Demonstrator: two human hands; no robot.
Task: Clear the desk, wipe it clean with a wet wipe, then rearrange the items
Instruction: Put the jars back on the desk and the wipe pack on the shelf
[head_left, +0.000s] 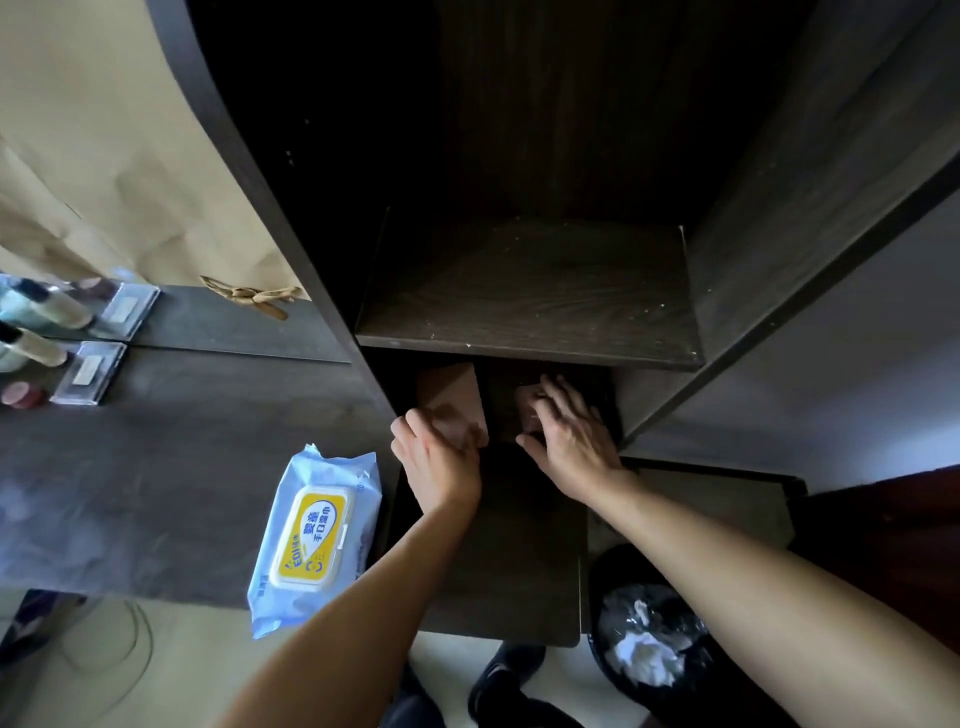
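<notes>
Left hand (441, 460) gripped a pink box (449, 397) at frame centre; right hand (571, 441) lay spread on a smaller box (525, 404). Either might snag the low shelf (530, 322) above and drop.

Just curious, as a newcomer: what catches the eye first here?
Under a dark wooden shelf, the left hand grips a flat pinkish card and the right hand rests on a smaller pink item. A blue wipe pack with a yellow lid lies on the dark desk's edge.
</notes>
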